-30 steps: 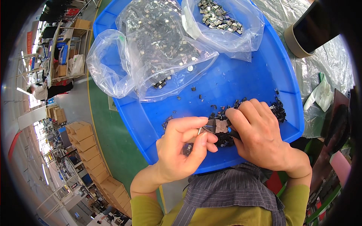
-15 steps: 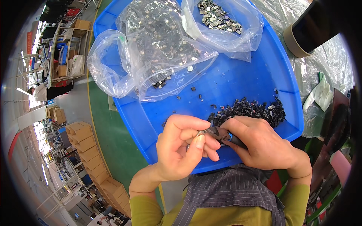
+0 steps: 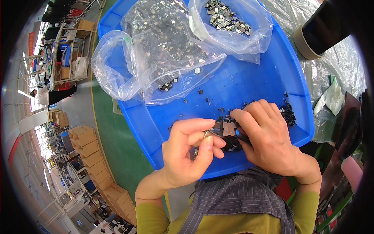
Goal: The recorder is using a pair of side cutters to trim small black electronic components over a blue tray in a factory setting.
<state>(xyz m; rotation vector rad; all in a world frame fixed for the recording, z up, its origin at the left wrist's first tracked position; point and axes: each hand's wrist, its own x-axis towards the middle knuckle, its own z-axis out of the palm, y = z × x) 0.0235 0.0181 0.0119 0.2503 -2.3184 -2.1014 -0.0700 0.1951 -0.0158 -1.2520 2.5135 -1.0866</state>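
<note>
Both hands have drawn together over the blue tray's (image 3: 272,84) near edge: left hand (image 3: 191,150) pinches a small metal clip (image 3: 207,133), right hand (image 3: 265,136) now presses a dark square part (image 3: 227,128) against it.

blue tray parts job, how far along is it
Looks done: small silvery squares fill two clear plastic bags at the far side of the blue plastic tray. In hand: left hand and right hand pinch one small dark part. Left: a pile of loose black pieces.
</note>
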